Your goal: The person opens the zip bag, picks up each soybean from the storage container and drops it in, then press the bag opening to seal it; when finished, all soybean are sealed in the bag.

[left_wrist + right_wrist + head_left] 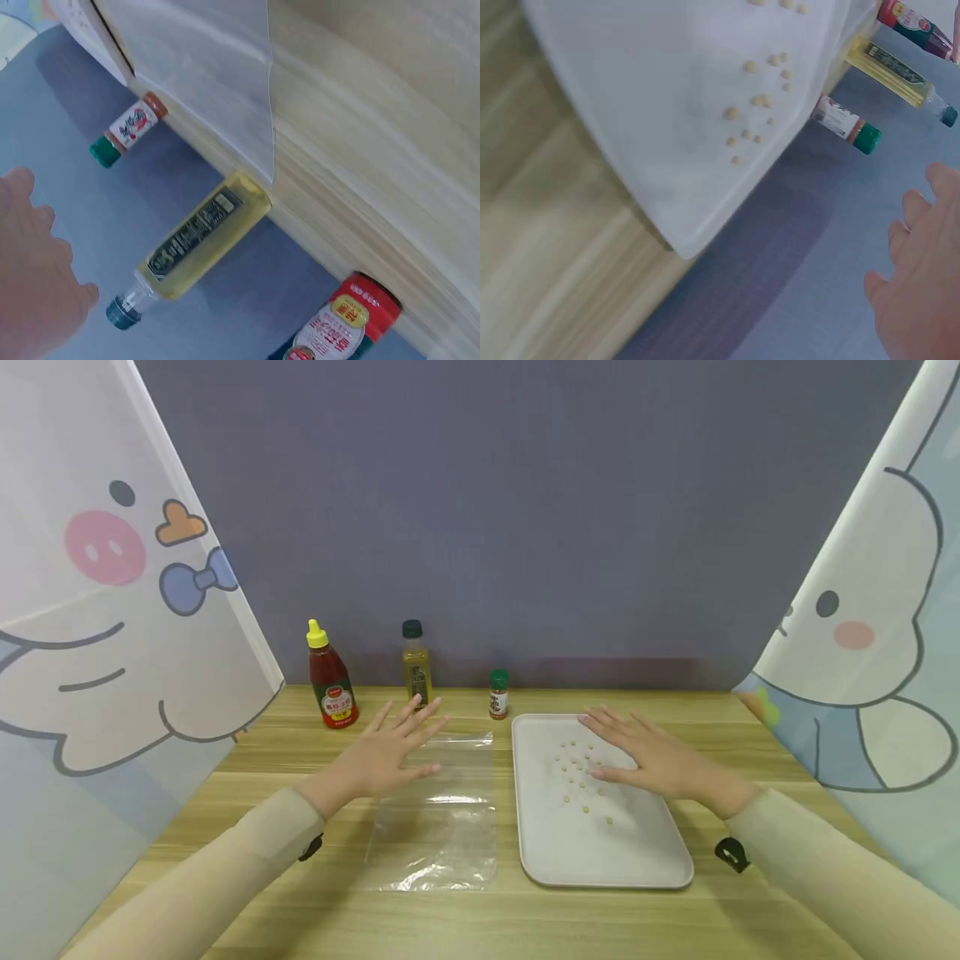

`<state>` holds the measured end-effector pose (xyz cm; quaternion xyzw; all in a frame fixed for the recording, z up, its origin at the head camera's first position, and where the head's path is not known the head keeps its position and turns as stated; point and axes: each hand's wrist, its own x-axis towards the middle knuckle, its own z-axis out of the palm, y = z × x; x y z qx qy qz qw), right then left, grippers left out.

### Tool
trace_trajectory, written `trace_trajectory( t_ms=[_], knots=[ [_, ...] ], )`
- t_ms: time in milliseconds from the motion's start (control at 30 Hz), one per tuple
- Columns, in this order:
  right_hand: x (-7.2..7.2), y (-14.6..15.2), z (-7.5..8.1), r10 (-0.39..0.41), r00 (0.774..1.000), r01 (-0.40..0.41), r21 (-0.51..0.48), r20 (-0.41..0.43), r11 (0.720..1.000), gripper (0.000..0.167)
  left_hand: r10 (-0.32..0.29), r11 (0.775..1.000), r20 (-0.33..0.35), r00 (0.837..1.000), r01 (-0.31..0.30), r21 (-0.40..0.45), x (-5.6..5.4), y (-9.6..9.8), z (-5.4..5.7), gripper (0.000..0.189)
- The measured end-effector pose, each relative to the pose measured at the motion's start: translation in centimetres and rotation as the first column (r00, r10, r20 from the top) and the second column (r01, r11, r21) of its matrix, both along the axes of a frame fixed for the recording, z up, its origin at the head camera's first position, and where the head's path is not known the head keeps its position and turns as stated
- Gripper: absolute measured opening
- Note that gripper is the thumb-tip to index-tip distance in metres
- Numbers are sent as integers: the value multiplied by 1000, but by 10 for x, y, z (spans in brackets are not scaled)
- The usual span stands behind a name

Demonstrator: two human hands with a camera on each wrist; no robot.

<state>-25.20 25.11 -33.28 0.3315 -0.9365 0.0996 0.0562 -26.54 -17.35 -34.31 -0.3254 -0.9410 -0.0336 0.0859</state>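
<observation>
In the head view my left hand hovers with spread fingers over a clear plastic bag that lies flat on the table. My right hand, fingers extended, is over a white tray. Several small, pale yellow round pieces, soybean-like in look, are scattered on the tray, one of them a bean toward its near part. Both hands hold nothing. The left wrist view shows part of the left hand at the lower left; the right hand appears at the right edge of the right wrist view.
Along the back stand a red sauce bottle with a yellow cap, an oil bottle with a dark cap and a small spice jar with a green lid. A grey panel rises behind the wooden table, with cartoon-printed panels at both sides.
</observation>
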Motion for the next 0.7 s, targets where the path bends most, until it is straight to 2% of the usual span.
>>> trace_trajectory(
  t_ms=[267,467,567,700],
  knots=[
    [-14,-16,15,42,999,-41,-38,34,998,86,14,998,62,998,-18,64,-15,-14,3,86],
    [-30,-40,17,85,994,-79,-95,68,992,87,11,989,136,991,-31,146,-29,-25,1,98],
    [-39,-55,14,94,986,-73,-146,138,987,87,6,970,231,973,-62,237,-37,-30,-1,100],
    [-51,-74,6,78,964,-22,-215,255,976,87,6,940,350,937,-124,318,-49,-34,-6,103]
  ],
)
